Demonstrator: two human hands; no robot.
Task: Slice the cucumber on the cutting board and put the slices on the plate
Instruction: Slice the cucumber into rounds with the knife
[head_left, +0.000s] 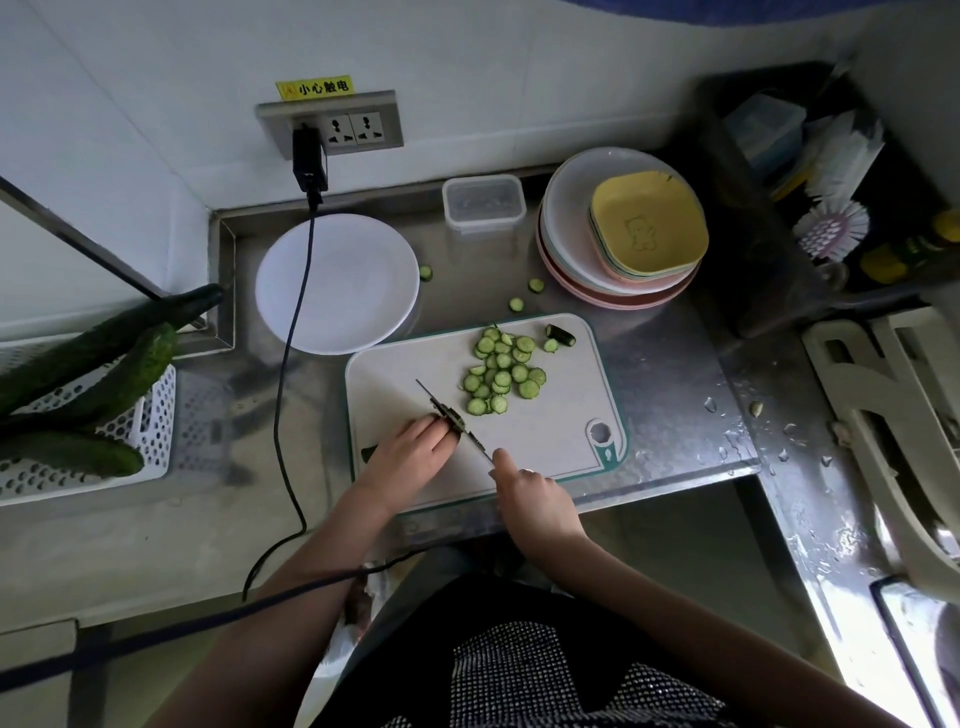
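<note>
- Worktop (670, 358): steel surface carrying the cutting board (550, 441), which lies directly ahead of both hands.
- Basket (150, 415): white, perforated, at far left, holding whole dark cucumbers.
- Stack of dishes (571, 208): behind the board to the right, topped by a yellow bowl with nothing in it.
- Plate (337, 283): white, behind the board's left corner, holding no slices yet; a black cable crosses it.
- Box (483, 202): clear, lidded, contents not discernible.
- Slices (503, 371): heaped on the far half of the board, between hands and plate; three strays lie on the worktop.
- Left hand (410, 457): curled over the cucumber (370, 451), whose long axis runs left to right; only its ends show.
- Right hand (535, 496): grasps the knife (452, 415), blade set across the cucumber's right end, just beside the left fingertips.
</note>
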